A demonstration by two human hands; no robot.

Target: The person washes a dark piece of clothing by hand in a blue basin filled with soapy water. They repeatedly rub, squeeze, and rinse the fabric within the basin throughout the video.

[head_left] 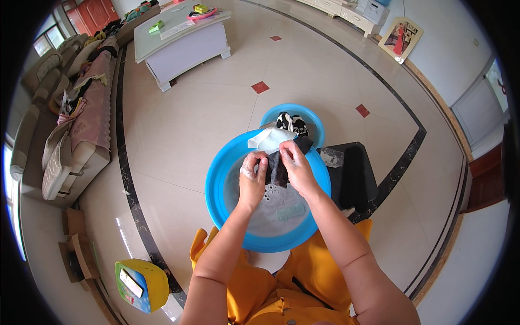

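Note:
Between my two hands, above a large blue basin [214, 187], is a small dark wet cloth [278, 174]. My left hand [251, 176] pinches its left side, with suds on the skin, and my right hand [297, 168] grips its right side. The cloth's lower end hangs down over the soapy water [260, 222]. A pale green object [291, 212] lies in the water, its kind unclear. Just beyond my hands, a white cloth [271, 139] drapes over the basin's far rim. More dark fabric [304, 143] lies by my right fingers.
Behind stands a smaller blue basin [318, 122] with black-and-white shoes [292, 123]. On the right is a black stool-like object [357, 179] bearing a clear packet [331, 157]. A yellow stool [157, 287] holds a phone [131, 283]. Farther off are a sofa [86, 146] and a low table [187, 54].

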